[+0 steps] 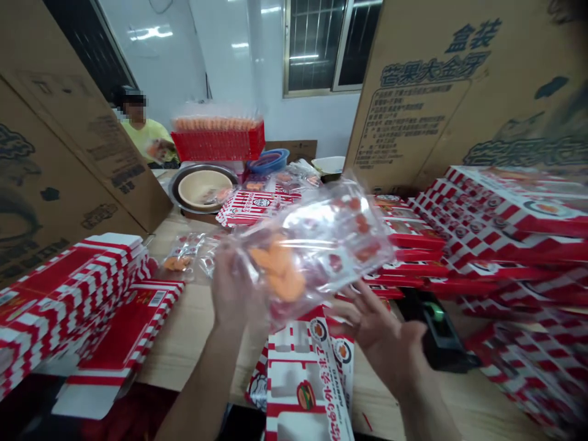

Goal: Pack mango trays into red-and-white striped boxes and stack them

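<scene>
Here, a clear plastic packet [307, 245] is lifted in the air above the table, held between both hands and tilted, with orange slices and red pieces showing through the film. The left hand [234, 288] is at the packet's lower left edge; its fingers [225, 269] sit behind the blurry plastic, so I cannot tell whether they are pinching or only propping it. The right hand [386, 337] is at the lower right edge, with its fingers [362, 306] spread apart and their tips against the underside.

Just below the hands lies a flat red-and-white printed box blank [303, 380] with a burger picture. Near the right hand sits a black tape dispenser [436, 327] with a green core. Tall stacks of flat red-and-white boxes [505, 245] rise on the right, and another stack [68, 300] stands on the left of the wooden table [184, 331]. A smaller filled packet [184, 257] lies on the table.

Farther off are a steel basin [202, 205] holding a beige bowl, a blue bowl [267, 160] and a red plastic crate [218, 144] of orange packets. Large printed cardboard cartons [418, 92] stand upright on the right, and a co-worker in a yellow shirt [142, 131] sits beyond, near a barred window [316, 46].
</scene>
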{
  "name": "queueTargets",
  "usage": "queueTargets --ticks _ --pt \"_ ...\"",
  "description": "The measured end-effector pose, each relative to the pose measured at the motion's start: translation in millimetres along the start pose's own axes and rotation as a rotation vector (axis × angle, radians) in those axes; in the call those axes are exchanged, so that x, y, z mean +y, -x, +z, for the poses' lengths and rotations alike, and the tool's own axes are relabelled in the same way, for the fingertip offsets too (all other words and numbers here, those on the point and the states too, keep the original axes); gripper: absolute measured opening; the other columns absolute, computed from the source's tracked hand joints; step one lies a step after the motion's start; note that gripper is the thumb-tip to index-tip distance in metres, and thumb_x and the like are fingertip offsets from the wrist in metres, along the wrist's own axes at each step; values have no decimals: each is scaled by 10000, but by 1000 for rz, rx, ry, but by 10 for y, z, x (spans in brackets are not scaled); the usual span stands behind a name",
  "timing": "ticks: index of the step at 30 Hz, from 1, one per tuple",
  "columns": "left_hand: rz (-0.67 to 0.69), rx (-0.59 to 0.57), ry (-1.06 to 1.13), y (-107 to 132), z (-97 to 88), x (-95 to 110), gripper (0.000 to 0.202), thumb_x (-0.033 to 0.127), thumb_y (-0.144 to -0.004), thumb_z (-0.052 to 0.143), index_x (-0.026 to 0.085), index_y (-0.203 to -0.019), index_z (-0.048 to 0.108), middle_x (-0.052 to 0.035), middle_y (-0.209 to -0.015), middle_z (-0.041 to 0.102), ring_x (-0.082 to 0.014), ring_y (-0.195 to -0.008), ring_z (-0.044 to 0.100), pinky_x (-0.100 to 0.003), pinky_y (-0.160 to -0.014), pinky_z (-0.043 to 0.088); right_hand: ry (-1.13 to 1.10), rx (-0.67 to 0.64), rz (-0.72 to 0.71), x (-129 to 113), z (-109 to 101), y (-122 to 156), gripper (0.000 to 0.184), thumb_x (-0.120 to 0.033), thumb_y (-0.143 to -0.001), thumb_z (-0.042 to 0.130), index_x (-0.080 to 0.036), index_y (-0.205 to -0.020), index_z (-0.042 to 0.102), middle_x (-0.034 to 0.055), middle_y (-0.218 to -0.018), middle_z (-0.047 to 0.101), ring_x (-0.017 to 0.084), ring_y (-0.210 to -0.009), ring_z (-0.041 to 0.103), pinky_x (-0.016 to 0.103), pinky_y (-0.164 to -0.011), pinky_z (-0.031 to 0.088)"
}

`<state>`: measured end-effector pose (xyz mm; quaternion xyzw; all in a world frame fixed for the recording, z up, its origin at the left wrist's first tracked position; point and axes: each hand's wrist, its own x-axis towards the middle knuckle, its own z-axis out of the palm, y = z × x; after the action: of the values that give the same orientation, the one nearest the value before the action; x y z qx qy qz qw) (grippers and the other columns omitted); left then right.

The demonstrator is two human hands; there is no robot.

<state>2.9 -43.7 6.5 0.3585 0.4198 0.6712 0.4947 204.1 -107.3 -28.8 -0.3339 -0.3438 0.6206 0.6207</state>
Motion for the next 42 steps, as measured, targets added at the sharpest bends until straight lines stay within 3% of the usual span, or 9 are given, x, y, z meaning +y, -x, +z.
queueTargets --ticks 3,7,13,20,26,29,33,39,42 --pt "-24 -147 -85 98 57 -245 234 421 -716 622 194 -775 612 7 -742 633 -159 -783 620 -246 -705 500 -11 79 78 82 40 116 341 -488 -678 736 -236 -904 697 19 -784 716 138 -511 611 238 -432 477" --pt "-105 -319 -537 12 -262 -544 398 421 -753 609 192 -1078 583 -70 -1162 604 -230 -1128 518 -330 -945 406 189 331 -177 80 -227 99 320 -351 -697 738 -230 -988 679 39 -896 723 203 -747 665 285 -560 528" --pt "-316 -620 -573 115 -540 -708 308 450 -748 614 157 -838 646 -42 -844 677 -209 -813 622 -319 -736 490 520 567 -403 163 -555 -131 299 -391 -719 694 -222 -965 688 58 -899 727 264 -944 650 429 -817 528" --pt "-381 -829 -476 369 -335 -471 240 408 -807 593 169 -802 608 15 -787 603 -125 -727 554 -214 -657 432 342 214 -30 78 -313 -225 478 -454 -723 679 -203 -1127 628 99 -1000 725 302 -916 679 447 -787 547" --pt "-370 -668 -233 490 -443 -579 250 355 -785 636 231 -928 473 48 -811 567 -109 -732 543 -216 -690 427 508 -4 141 -180 -580 -51 375 -433 -656 741 -205 -952 702 57 -805 746 256 -723 701 418 -677 579" --pt "-339 -669 -353 528 -464 -613 196 352 -804 608 214 -891 500 45 -761 542 -107 -692 512 -209 -657 404 604 -130 173 -287 -633 4 272 -410 -666 736 -207 -846 731 37 -743 741 231 -647 696 397 -607 588" --pt "-129 -839 -596 475 -385 -490 260 378 -827 568 167 -675 570 10 -711 534 -141 -727 507 -242 -703 403 562 -307 174 -380 -538 -44 388 -458 -668 738 -214 -969 723 62 -938 745 266 -895 694 429 -799 550" --pt "-67 -1039 -632 479 -238 -417 247 378 -837 555 178 -736 658 -40 -813 630 -198 -849 565 -308 -832 422 646 207 -342 -630 -378 -347 418 -478 -771 640 -280 -1139 632 41 -1036 700 198 -883 662 362 -789 544" --pt "-150 -882 -550 559 -313 -580 170 349 -828 574 188 -869 611 -28 -866 621 -184 -858 572 -286 -795 436 861 88 -316 -716 -376 -366 278 -431 -764 658 -256 -970 720 39 -933 724 194 -841 659 343 -789 528"
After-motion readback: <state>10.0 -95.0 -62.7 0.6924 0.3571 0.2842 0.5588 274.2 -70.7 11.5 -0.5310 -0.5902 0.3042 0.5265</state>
